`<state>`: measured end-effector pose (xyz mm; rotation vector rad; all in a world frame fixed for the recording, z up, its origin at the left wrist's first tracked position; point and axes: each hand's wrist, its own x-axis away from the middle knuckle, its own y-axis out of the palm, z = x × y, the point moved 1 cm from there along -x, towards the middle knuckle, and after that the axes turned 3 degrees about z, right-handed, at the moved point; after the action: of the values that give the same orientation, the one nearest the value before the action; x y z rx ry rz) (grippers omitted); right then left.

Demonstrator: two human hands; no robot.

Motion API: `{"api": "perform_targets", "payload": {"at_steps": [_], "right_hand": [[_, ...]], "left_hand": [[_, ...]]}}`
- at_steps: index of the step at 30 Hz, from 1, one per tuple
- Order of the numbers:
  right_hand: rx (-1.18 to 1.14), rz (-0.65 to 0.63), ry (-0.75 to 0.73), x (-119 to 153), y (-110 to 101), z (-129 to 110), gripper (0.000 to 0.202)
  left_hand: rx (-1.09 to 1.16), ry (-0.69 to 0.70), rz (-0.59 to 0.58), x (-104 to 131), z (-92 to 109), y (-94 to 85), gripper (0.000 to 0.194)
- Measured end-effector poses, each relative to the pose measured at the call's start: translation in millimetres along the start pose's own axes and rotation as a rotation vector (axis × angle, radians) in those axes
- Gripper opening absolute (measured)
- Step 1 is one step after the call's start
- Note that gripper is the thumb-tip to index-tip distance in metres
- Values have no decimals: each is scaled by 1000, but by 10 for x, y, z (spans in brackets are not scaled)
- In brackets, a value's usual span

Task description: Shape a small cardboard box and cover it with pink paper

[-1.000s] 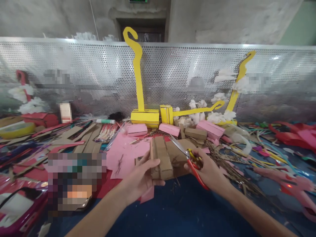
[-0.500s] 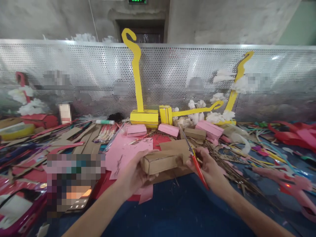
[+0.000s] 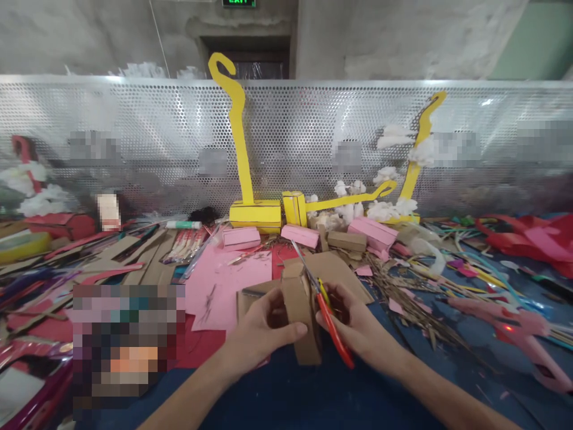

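Note:
Near the middle of the head view, my left hand [image 3: 273, 325] grips a small brown cardboard box [image 3: 299, 316], its thumb laid across the near face. The box is tilted with its long side running toward me. My right hand [image 3: 353, 316] is closed around scissors [image 3: 330, 319] with red and yellow handles. The blades point up and away, close along the box's right edge; I cannot tell whether they touch it. Behind the hands lies a flat cardboard sheet [image 3: 347, 272], and pink paper [image 3: 210, 292] lies to the left.
A pink glue gun [image 3: 514, 325] with a lit red light rests at the right. Yellow paper boxes [image 3: 255, 216] and small pink boxes [image 3: 242, 237] stand before a perforated metal screen [image 3: 286, 137]. Brown twigs [image 3: 416, 304] and cardboard strips [image 3: 150, 257] litter the blue table [image 3: 268, 400].
The cardboard box has been turned from lying crosswise to pointing toward me. My right hand has brought the scissors left, close to the box. The whole view has shifted slightly.

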<state>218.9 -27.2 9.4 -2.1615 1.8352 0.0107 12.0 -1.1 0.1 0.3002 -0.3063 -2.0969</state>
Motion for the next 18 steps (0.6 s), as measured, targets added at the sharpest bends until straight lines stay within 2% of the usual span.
{"api": "perform_targets", "payload": {"at_steps": [3, 6, 10, 14, 18], "right_hand": [[34, 4, -32, 20, -6, -2, 32], [205, 21, -60, 27, -42, -36, 32], [459, 34, -112, 34, -103, -58, 40], [582, 27, -175, 54, -120, -63, 40], [587, -10, -176, 61, -116, -84, 32]], "left_hand": [[49, 13, 97, -8, 25, -39, 56], [110, 25, 212, -37, 69, -86, 58], [82, 185, 348, -69, 166, -104, 71], [-1, 279, 378, -76, 261, -93, 76], [-46, 323, 372, -71, 288, -104, 73]]}}
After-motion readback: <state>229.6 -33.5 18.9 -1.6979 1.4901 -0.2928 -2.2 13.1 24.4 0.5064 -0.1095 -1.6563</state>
